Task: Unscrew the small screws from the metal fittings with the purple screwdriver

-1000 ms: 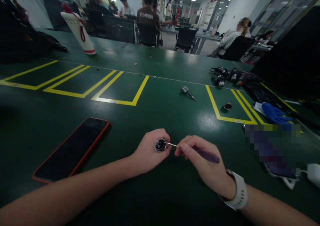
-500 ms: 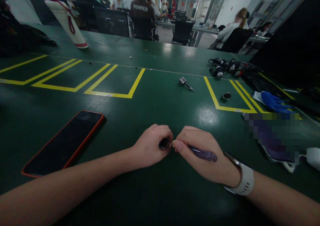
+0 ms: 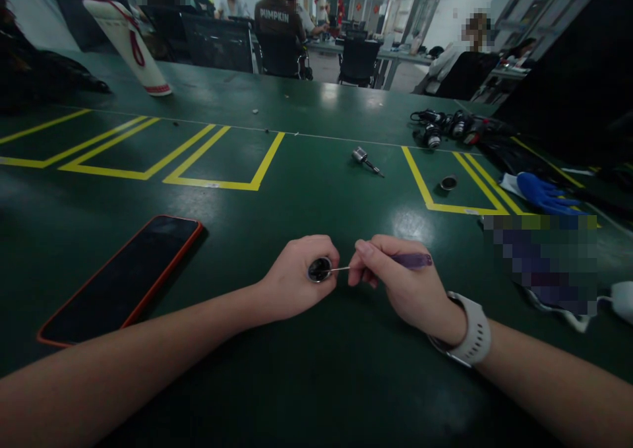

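Note:
My left hand [image 3: 302,270] is closed around a small round metal housing [image 3: 319,270], whose dark opening with a shiny rim faces me. Between the thumb and fingers of my right hand [image 3: 395,270] is a screwdriver [image 3: 414,260] with a translucent purple handle. Its thin metal shaft points left, and the tip reaches the housing's opening; whether it touches the inside I cannot tell. Farther off on the green table lies a metal part with a thin shaft [image 3: 366,161], like a motor's rotor. A small round metal cap [image 3: 448,183] rests inside a yellow-taped box.
A phone in an orange case [image 3: 121,280] lies on the left. To the right are a blue-and-white glove [image 3: 546,192], a partly blurred purple-screened device [image 3: 544,270] and several small motors [image 3: 432,134] with cables. A white tapered container [image 3: 136,55] stands at the far left.
My right hand has drawn back slightly and turned, so more of the screwdriver's shaft shows. Both hands sit a little higher in view, and the housing's opening is turned more toward me.

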